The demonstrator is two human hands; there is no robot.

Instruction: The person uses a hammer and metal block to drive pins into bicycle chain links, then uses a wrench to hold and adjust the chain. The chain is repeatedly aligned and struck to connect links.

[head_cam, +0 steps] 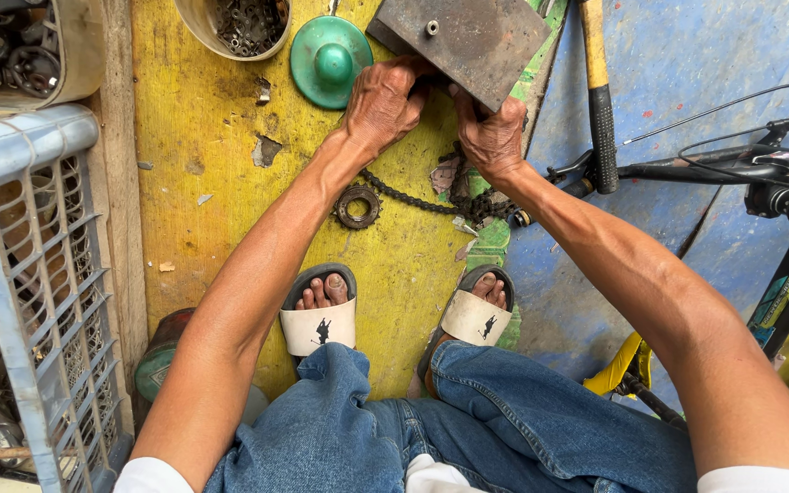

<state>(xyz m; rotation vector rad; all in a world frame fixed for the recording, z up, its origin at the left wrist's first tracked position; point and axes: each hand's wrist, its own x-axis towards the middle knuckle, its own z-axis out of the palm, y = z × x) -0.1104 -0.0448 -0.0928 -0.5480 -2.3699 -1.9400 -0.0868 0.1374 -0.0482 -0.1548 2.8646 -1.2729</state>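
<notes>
Nearest to me were my jeans and my two feet in white-strapped sandals, planted on a worn yellow board (212,183) with chipped paint. Just ahead of my left foot lay a small rusty sprocket (357,206), toothed and round, flat on the board. A greasy chain (422,203) ran from beside it rightward, its long axis roughly across my body, then bunched under my right wrist.

My left hand (383,105) was curled shut at the near edge of the steel block (468,41), fingers tucked under. My right hand (492,137) gripped the same near edge, thumb against the block's side. What the fingertips pinched between them I could not tell; the chain end appeared to lead up to that spot. Both hands met at the block's near corner, neither clearly nearer.

The block was dark, flat and rust-pitted, with a small bolt head on top, lying directly beyond the hands. Left of it sat a green domed cap (330,59), smooth, and a tub of nuts (239,26). A yellow-handled hammer (599,91) lay at right, handle pointing toward me.
</notes>
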